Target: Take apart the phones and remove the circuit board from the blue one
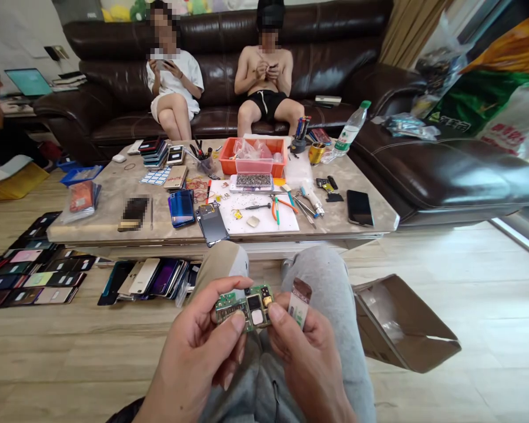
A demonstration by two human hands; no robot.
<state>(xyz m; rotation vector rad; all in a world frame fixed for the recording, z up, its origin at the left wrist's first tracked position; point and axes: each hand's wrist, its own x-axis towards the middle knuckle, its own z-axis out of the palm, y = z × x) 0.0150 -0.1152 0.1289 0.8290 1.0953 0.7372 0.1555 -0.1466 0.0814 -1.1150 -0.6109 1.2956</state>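
A green phone circuit board [229,302] is held above my lap, with dark chips, a white square and a gold-coloured part on its face. My left hand [207,335] grips its left end between thumb and fingers. At the right end, the thumb of my right hand [302,346] presses beside the gold part. A flat brown-and-white strip [298,305] sticks up from between the fingers of that same hand; its lower end is hidden.
Ahead stands a low table [365,176] bearing a white work sheet [264,223], a screwdriver [258,206], orange-handled pliers [275,208], an orange tray [229,158] and several phones. A cardboard box [405,329] is on the floor at right. Two people sit on the sofa [220,76].
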